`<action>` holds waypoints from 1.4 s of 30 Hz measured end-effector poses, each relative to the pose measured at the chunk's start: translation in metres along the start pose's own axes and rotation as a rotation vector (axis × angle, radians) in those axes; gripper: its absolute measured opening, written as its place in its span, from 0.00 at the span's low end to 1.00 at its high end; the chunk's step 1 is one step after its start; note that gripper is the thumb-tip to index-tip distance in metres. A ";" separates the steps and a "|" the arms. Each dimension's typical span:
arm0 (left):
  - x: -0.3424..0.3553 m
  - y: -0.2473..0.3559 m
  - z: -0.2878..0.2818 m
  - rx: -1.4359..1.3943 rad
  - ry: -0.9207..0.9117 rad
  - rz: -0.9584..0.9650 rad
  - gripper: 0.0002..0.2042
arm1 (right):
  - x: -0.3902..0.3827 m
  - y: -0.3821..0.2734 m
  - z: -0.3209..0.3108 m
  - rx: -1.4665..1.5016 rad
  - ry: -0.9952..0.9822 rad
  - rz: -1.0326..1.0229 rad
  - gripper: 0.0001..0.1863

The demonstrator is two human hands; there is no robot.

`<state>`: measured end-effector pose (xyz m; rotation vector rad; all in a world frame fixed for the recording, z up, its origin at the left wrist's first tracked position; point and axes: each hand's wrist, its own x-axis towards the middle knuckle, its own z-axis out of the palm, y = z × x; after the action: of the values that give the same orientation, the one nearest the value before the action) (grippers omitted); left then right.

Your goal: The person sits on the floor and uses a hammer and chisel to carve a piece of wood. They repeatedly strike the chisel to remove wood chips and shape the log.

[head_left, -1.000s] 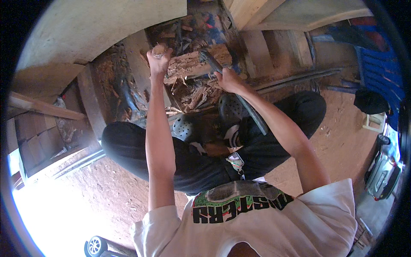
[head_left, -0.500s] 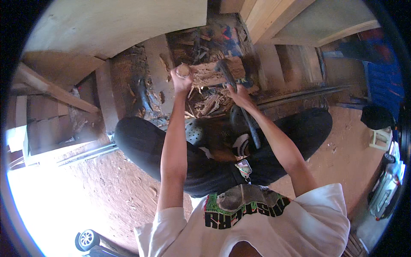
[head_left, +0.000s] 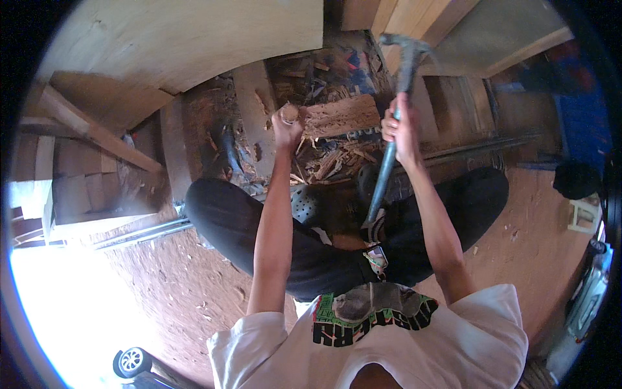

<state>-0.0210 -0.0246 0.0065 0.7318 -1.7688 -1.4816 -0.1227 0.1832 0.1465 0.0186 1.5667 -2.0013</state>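
My left hand (head_left: 287, 133) is wrapped round an upright round wooden piece (head_left: 289, 113), seen end-on at the left end of a rough, splintered plank (head_left: 343, 117); its lower part is hidden. My right hand (head_left: 402, 136) grips a long metal hammer (head_left: 387, 174), its head raised to the upper right of the plank and slightly blurred. Loose wood chips and broken strips (head_left: 332, 162) lie below the plank, just beyond my perforated shoes (head_left: 304, 204) and crossed legs.
A pale board (head_left: 181, 39) overhangs the upper left, timber beams (head_left: 431, 26) the upper right. A slanted brace (head_left: 97, 129) stands left, long pipes (head_left: 453, 148) run right. A white stool (head_left: 583, 214), black object (head_left: 576, 180), blue slatted furniture (head_left: 580, 129) and parked cars (head_left: 586, 292) sit along the edges.
My right hand and the hammer have swung up and to the right, away from the plank. My left hand keeps its grip, appearing slightly farther right and lower as the view shifts.
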 end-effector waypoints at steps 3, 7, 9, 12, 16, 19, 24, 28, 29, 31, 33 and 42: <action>-0.003 0.000 -0.001 0.101 0.033 0.041 0.12 | -0.031 -0.046 0.014 -0.022 -0.155 -0.224 0.21; -0.002 -0.005 -0.002 0.037 0.040 0.015 0.10 | -0.050 -0.060 0.026 -0.104 -0.232 -0.597 0.17; -0.001 -0.008 -0.002 0.081 0.031 -0.014 0.09 | -0.047 -0.036 0.034 -0.150 -0.155 -0.687 0.15; 0.001 -0.015 -0.006 -0.003 -0.061 -0.027 0.09 | -0.036 0.017 0.043 -0.861 -0.233 -0.651 0.18; -0.001 -0.022 -0.014 -0.312 -0.059 -0.095 0.03 | -0.017 0.021 0.053 -1.240 -0.259 -0.238 0.30; -0.003 -0.026 -0.012 -0.039 -0.123 0.066 0.02 | -0.029 -0.035 0.057 -1.025 -0.246 -0.195 0.26; -0.001 -0.023 -0.007 0.050 -0.040 0.034 0.07 | -0.052 -0.103 0.073 -0.423 -0.319 -0.540 0.20; -0.001 -0.021 -0.010 0.062 -0.045 0.024 0.09 | -0.054 -0.019 0.064 -0.755 -0.308 -0.686 0.19; 0.000 -0.022 -0.011 0.106 0.010 0.086 0.08 | -0.046 0.010 0.063 -1.065 -0.304 -0.735 0.19; 0.000 -0.025 -0.012 -0.048 -0.010 -0.005 0.08 | -0.030 0.043 0.055 -1.288 -0.419 -0.449 0.23; -0.004 -0.029 -0.009 0.157 0.059 -0.157 0.08 | -0.025 0.043 0.050 -1.121 -0.428 -0.502 0.23; -0.009 -0.021 -0.003 0.096 0.049 0.098 0.12 | -0.071 -0.098 0.096 -0.421 -0.331 -0.766 0.21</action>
<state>-0.0138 -0.0228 -0.0148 0.7126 -1.8224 -1.3112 -0.0758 0.1414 0.2878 -1.1691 1.8946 -1.9790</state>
